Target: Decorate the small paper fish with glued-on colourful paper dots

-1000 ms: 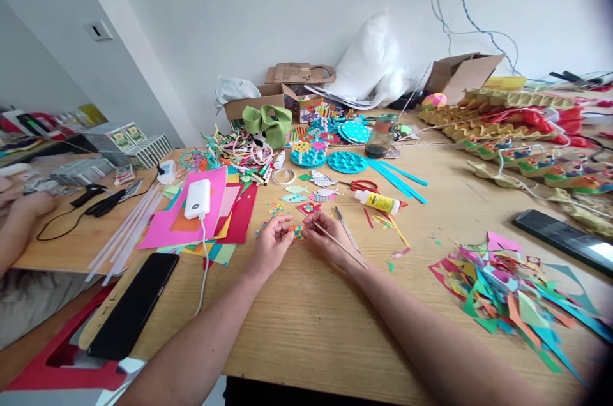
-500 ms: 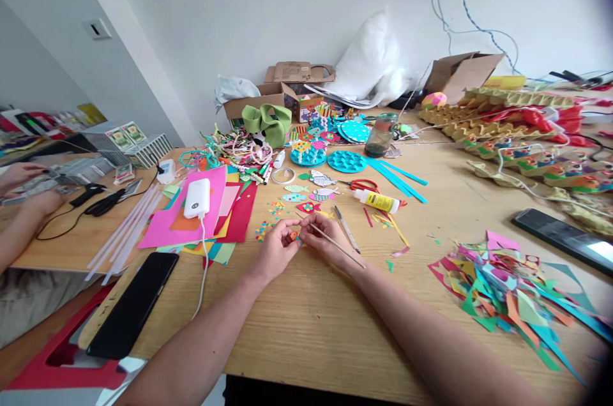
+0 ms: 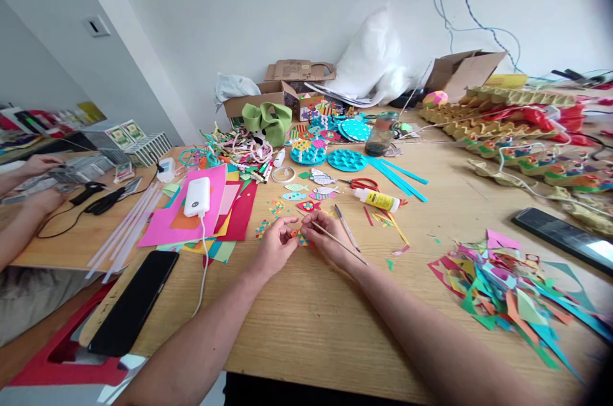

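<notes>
My left hand [image 3: 274, 248] is closed, thumb and forefinger pinching a small paper fish [image 3: 302, 240] with an orange head and a blue, dotted body. My right hand [image 3: 328, 241] sits beside it, fingers closed around a thin wooden stick [image 3: 342, 245] that slants back over the wrist. The right fingers hide part of the fish. Just beyond the hands lie a red paper fish [image 3: 309, 206] with dots, several patterned paper fish [image 3: 294, 196], and tiny coloured paper dots [image 3: 276, 207]. A pen [image 3: 347, 227] lies to the right of my right hand.
Beyond the pen are a glue bottle [image 3: 379, 200] and red-handled scissors [image 3: 364, 184]. Paper scraps [image 3: 507, 291] are heaped at right, near a phone [image 3: 560, 237]. At left are coloured sheets [image 3: 165, 227], a white power bank [image 3: 198, 196] and another person's hands [image 3: 45, 202].
My right hand has drawn slightly to the right, and more of the fish's dotted body shows between the hands. My left hand stays nearly in place.
</notes>
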A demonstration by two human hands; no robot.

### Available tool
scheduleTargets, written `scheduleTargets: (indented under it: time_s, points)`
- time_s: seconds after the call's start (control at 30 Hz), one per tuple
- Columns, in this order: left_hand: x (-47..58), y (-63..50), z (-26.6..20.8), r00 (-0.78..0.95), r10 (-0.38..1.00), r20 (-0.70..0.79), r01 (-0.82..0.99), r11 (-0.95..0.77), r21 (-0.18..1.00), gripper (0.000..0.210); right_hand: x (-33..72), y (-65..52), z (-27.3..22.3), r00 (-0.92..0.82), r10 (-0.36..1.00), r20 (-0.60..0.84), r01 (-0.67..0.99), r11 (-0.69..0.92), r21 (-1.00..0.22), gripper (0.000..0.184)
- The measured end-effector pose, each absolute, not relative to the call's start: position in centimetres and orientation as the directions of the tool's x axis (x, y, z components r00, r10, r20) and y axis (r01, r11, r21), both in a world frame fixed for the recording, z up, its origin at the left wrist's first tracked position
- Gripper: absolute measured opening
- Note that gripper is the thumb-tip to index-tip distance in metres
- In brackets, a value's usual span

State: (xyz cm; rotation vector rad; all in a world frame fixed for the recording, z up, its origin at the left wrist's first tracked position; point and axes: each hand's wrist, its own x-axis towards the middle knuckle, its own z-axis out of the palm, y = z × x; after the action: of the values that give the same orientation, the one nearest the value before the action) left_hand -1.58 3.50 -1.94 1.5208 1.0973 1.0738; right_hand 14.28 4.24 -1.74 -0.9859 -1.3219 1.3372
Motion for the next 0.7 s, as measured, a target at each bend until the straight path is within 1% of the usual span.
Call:
scheduleTargets:
  time_s: [0.3,0.37,0.5,0.7]
  points:
    - [-1.62,3.58,-1.97,0.203,0.971,0.124,0.164,-0.159,0.974,0.038,14.35,4.21,-1.73,-0.216,0.974,0.068,-0.086,0.05,-0.995,0.032]
    - [-1.63,3.64,-2.14,0.202,0.972,0.122,0.174,-0.158,0.972,0.033,14.25,4.29,-1.87,-0.217,0.974,0.07,-0.086,0.052,-0.995,0.032]
    - [-1.81,3.88,-2.39,0.191,0.975,0.112,0.201,-0.151,0.968,0.012,14.2,4.3,-1.94,-0.232,0.971,0.063,-0.063,0.05,-0.997,0.03]
    - [-1.98,3.92,-2.33,0.189,0.977,0.1,0.251,-0.147,0.957,0.012,14.11,4.21,-1.84,-0.235,0.97,0.065,-0.054,0.054,-0.997,0.024]
